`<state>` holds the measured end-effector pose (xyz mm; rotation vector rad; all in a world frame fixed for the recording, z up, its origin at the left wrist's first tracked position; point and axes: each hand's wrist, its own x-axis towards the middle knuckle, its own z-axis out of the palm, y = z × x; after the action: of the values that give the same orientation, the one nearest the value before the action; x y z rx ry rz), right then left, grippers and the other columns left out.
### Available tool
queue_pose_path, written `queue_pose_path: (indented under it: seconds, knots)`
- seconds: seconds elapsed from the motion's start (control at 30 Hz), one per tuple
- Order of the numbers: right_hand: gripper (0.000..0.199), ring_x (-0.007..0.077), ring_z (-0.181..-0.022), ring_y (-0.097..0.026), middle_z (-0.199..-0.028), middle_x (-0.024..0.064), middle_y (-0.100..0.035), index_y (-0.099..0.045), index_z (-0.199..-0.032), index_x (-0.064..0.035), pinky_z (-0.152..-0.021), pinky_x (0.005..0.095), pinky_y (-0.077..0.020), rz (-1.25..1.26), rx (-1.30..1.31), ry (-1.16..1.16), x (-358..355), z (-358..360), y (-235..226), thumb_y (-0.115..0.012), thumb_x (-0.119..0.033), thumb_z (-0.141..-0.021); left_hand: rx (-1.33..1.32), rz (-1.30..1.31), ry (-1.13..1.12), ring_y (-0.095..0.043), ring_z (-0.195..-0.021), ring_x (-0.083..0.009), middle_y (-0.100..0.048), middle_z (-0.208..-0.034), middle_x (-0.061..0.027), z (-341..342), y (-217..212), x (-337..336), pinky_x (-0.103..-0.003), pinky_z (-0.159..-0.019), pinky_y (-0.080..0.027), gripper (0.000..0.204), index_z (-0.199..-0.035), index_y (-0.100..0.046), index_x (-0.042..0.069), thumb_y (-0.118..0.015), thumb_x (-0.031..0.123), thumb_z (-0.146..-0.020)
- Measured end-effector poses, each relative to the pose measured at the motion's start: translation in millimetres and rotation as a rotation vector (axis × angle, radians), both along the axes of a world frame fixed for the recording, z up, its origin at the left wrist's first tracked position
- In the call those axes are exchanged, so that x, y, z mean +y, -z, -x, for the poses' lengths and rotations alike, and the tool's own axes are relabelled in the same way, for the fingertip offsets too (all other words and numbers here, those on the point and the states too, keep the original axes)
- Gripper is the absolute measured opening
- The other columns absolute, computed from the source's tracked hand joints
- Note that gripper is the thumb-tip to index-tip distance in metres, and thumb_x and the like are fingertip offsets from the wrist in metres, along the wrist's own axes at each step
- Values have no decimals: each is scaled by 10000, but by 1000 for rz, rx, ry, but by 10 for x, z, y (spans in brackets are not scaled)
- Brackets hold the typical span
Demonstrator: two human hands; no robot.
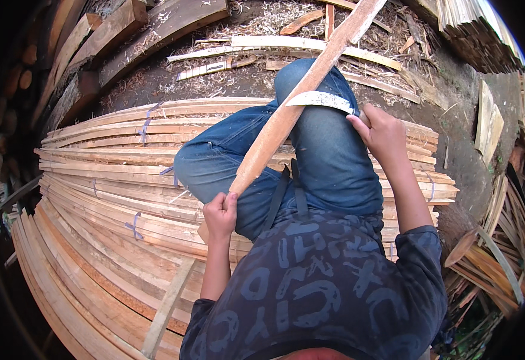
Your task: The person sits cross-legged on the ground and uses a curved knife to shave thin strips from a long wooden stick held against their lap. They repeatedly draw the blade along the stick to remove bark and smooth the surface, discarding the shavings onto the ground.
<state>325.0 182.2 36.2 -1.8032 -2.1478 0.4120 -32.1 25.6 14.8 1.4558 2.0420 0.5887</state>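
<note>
A long, rough wooden slat (268,141) slants across my knees, from near my lap up to the far edge of the view. My left hand (219,215) is closed round its near end, which narrows there. In my right hand (385,137) is the handle of a curved knife (321,99), mostly covered by my fingers. The pale, dark-flecked blade points left over my right knee, and its tip end lies against the slat's face. Both of my legs, in blue jeans, are bent under the slat.
Bundles of slats (106,157) tied with purple strips (135,227) lie under and beside me. Thick beams (160,39) sit at the far left. Loose offcuts (274,42) and shavings cover the ground ahead. Stacked boards (478,33) stand at far right, scrap strips (490,270) at near right.
</note>
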Motion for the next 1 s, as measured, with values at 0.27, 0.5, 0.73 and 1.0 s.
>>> queue_pose_path:
  seconds: [0.27, 0.5, 0.73, 1.0]
  knots:
    - [429, 255, -541, -618, -607, 55, -580, -535, -731, -124, -462, 378, -469, -149, -188, -53, 240, -86, 31, -599, -531, -851, -87, 19, -4, -295, -428, -223, -325, -483, -137, 39, 111, 9, -363, -429, -289, 468, -583, -426, 1, -651, 278, -886]
    - [459, 295, -538, -600, -614, 82, -588, -532, -713, -100, -478, 398, -448, -236, -264, 204, 698, -456, -30, -572, -525, -881, -123, 32, -32, -282, -446, -167, -326, -478, -116, 52, 171, -7, -337, -425, -280, 460, -589, -449, -4, -661, 278, -884]
    - [406, 381, -576, -588, -590, 154, -578, -570, -768, -56, -519, 443, -438, 7, 129, 226, 222, -194, 150, -588, -437, -907, -283, 245, -40, -358, -429, -104, -406, -454, -66, 237, 193, -44, -292, -422, -303, 422, -596, -507, 2, -723, 266, -843]
    - [350, 335, -570, -605, -618, 148, -588, -526, -748, -64, -505, 419, -448, 76, 177, 57, -83, 162, 88, -650, -369, -868, -606, 740, -86, -464, -420, -53, -519, -506, 7, 306, -120, 265, -218, -401, -344, 316, -626, -597, 32, -693, 204, -873]
